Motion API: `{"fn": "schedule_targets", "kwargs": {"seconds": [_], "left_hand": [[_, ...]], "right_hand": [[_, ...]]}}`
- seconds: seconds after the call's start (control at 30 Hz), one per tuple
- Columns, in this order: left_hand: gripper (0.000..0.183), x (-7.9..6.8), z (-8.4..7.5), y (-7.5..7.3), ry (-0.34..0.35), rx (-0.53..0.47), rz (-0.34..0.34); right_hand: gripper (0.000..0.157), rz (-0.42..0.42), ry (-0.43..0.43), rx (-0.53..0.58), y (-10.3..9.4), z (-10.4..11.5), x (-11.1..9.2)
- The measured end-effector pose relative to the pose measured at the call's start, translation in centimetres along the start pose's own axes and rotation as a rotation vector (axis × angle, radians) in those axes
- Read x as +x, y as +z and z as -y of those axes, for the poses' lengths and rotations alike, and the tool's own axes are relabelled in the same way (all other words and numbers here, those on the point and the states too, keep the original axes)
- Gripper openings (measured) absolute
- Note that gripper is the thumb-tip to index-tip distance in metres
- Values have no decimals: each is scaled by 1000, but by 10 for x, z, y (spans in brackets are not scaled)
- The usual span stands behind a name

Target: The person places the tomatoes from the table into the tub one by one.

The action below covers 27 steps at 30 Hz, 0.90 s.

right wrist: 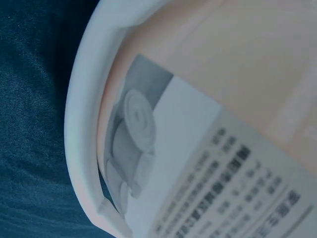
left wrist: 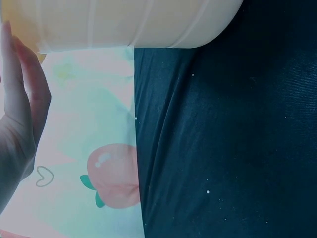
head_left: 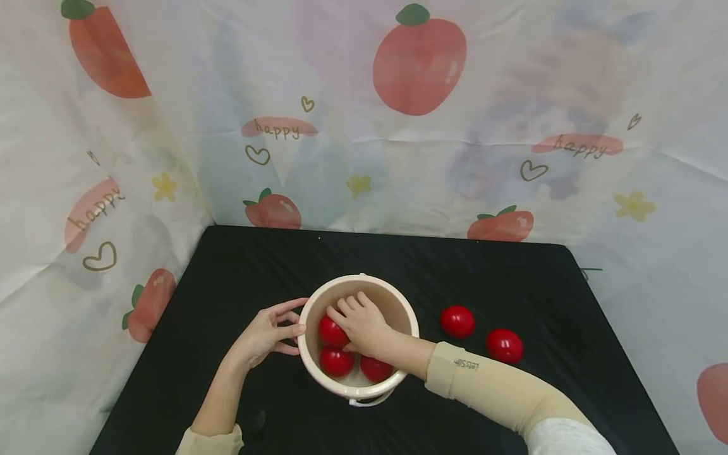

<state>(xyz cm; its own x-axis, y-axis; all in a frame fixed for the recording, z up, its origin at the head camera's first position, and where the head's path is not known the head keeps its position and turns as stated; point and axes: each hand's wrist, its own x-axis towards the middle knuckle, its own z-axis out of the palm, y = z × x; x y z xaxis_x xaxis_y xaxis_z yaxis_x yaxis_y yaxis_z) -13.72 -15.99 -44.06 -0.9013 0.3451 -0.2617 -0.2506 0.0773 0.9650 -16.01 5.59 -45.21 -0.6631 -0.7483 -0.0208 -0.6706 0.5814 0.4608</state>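
A cream bucket (head_left: 311, 360) stands on the black table with three red balls inside. My right hand (head_left: 368, 328) reaches in over its right rim. Its fingers are spread beside the upper red ball (head_left: 330, 332), touching or just over its edge; firm contact cannot be made out. Two more balls, a left one (head_left: 335, 362) and a right one (head_left: 373, 369), lie lower in the bucket. My left hand (head_left: 266, 333) touches the bucket's left side with fairly straight fingers and thumb. In the left wrist view, those fingers (left wrist: 12, 74) lie along the bucket wall (left wrist: 119, 25).
Two red balls, one nearer (head_left: 457, 322) and one farther right (head_left: 504, 346), sit on the table (head_left: 273, 265) right of the bucket. A white handle (right wrist: 81, 134) hangs by a printed label (right wrist: 198, 173). Patterned cloth (head_left: 341, 158) encloses the back and left.
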Motion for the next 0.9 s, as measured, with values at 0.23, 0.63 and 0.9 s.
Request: {"fn": "schedule_targets", "kwargs": {"seconds": [0.23,0.63,0.9], "left_hand": [[62,-1,-1,0,-2,1,-1],[61,0,0,0,1,3,3],[62,-1,1,-1,-8,-9,-2]], "right_hand": [[84,36,9,14,-1,0,0],[79,-97,47,247,-26,-20,-15],[64,-289,236,318,-39,-61,-47]]}}
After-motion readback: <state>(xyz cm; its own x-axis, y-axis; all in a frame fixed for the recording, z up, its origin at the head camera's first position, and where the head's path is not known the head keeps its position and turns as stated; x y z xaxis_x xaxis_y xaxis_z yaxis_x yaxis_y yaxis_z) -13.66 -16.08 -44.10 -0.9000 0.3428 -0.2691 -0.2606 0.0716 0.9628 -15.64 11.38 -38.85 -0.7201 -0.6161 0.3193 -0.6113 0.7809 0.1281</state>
